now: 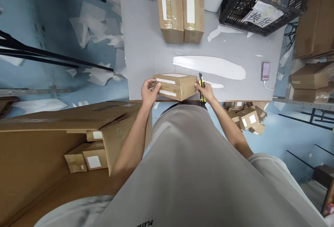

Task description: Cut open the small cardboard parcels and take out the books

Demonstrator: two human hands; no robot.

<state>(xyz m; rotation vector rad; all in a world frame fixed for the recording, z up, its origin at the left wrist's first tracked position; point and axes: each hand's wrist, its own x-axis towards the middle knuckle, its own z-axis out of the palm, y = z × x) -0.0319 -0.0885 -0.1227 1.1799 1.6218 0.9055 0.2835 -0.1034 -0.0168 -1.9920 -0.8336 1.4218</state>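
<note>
At the table's near edge sits a taped cardboard box point(186, 85) with white label strips on its side and top. My left hand point(150, 90) grips its left end, thumb on the near face and fingers behind. My right hand point(205, 90) holds a yellow and black utility knife point(201, 81) upright, its dark tip pointing away from me. The fingertips of that hand also touch the box's right end. Farther back, two more taped boxes point(171, 15) stand side by side with white labels.
A black plastic crate point(235, 9) with a handwritten sign is at the back right. A phone point(265, 71) on a cable lies at the right. White paper strips point(208, 66) lie on the grey table point(146, 53). A large open carton point(31, 157) holding boxes stands at lower left.
</note>
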